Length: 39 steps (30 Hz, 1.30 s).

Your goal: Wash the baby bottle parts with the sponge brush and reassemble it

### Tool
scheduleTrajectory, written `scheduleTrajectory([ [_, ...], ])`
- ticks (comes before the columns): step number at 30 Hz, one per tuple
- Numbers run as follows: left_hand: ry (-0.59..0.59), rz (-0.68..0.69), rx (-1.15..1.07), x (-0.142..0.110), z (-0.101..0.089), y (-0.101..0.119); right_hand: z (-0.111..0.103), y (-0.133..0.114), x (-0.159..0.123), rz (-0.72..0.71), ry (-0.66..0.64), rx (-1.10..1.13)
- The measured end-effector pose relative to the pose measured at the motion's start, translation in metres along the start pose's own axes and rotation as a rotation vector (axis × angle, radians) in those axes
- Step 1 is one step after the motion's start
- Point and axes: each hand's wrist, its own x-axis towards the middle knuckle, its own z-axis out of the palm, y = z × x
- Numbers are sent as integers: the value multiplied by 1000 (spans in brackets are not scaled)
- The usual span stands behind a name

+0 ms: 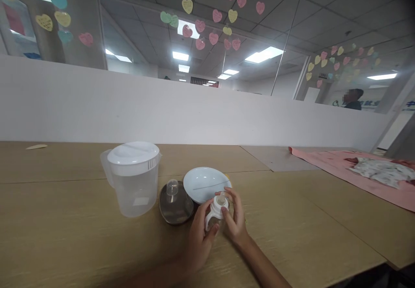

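Note:
A baby bottle (214, 219) with a white collar, a side handle and a clear teat is between my two hands, over the table just in front of a white bowl (204, 180). My left hand (199, 232) is wrapped round the bottle's body from the left. On the other side my right hand (236, 216) grips the white collar, its thumb in front and its fingers behind. A thin straw-like stick (210, 187) lies in the bowl. Left of the bowl, a small clear cap (172, 187) stands on a dark metal tray (177, 210).
A lidded clear plastic pitcher (136, 188) stands left of the tray. To the far right, a patterned cloth (382, 171) lies on a pink mat (340, 167). Behind the table (81, 245) rises a white wall (194, 115) with glass above; a person (353, 100) shows beyond it.

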Motion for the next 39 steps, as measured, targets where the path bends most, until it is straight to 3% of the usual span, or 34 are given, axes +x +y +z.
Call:
scheduleTrajectory([
  [12, -8, -11, 125, -3, -1, -8, 7, 3, 3, 22, 76, -205],
  [16, 1, -3, 110, -3, -1, -5, 6, 0, 6, 36, 22, -220],
  [22, 5, 8, 80, -2, -1, -2, -2, 2, 4, -16, -96, -23],
  [27, 26, 49, 93, -1, -1, -5, 2, 3, 2, -23, -48, -133],
  [39, 40, 6, 106, -6, 1, -9, 8, 11, -1, -22, 0, -270],
])
